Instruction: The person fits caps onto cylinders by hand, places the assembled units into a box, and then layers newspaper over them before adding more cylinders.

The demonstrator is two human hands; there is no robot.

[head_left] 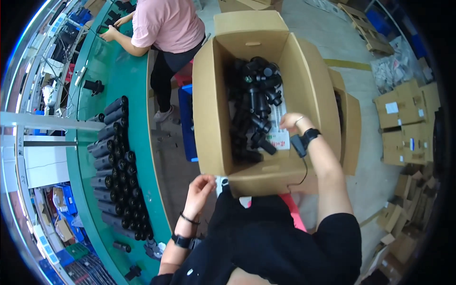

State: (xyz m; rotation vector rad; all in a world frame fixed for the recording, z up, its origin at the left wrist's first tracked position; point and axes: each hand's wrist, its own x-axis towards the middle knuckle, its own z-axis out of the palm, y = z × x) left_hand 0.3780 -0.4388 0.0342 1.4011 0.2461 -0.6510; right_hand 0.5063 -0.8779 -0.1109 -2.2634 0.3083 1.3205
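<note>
Inside the open cardboard box (pixel 295 76), jumbled black parts (pixel 259 102).

Fittings (pixel 259 102) lie in the carton (pixel 304 71), right of the table (pixel 123 76)

Cool, fairly bright, diffuse light from a source out of view covers the smooth green tabletop (pixel 142 154) and the pale grey floor (pixel 368 190) with soft shadows, while the tall brown cardboard box (pixel 207 109) darkens inside, where jumbled black plastic parts (pixel 259 102) merge with little detail. Blue-white glare streaks the scene's left edge. Fisheye distortion bends straight lines toward black corners, and the stacked brown cardboard cartons (pixel 403 116) at right look dimmer and softly defined.
</note>
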